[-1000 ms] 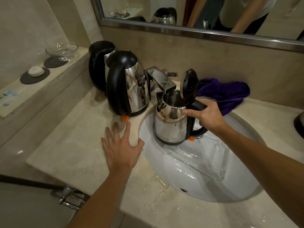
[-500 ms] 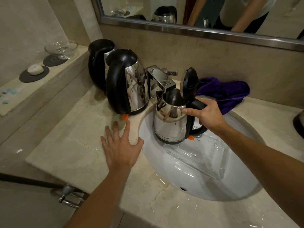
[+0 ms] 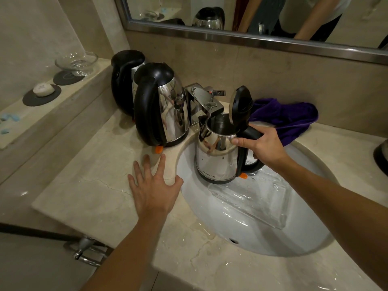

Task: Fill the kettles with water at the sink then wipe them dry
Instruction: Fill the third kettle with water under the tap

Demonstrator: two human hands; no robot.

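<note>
Right hand [image 3: 265, 147]: gripped the black handle of the small kettle [image 3: 217, 156], lid up.
Small kettle: held upright over the sink [image 3: 241, 234], mouth under the tap [image 3: 204, 101].
Left hand [image 3: 154, 185]: flat on the counter [image 3: 88, 198], fingers spread, thumb at the sink rim.
Big kettle [image 3: 163, 108]: just beyond the left fingertips, lid closed.
Third kettle [image 3: 123, 78]: behind the big kettle.
Cloth [image 3: 287, 118]: purple, just beyond the right hand.

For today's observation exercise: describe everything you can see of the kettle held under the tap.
The small kettle has a shiny steel body, black handle, black base ring and an orange tab low at the handle side. Its black lid stands hinged open. It is upright over the white sink, mouth below the chrome tap. The right hand grips the handle.
</note>
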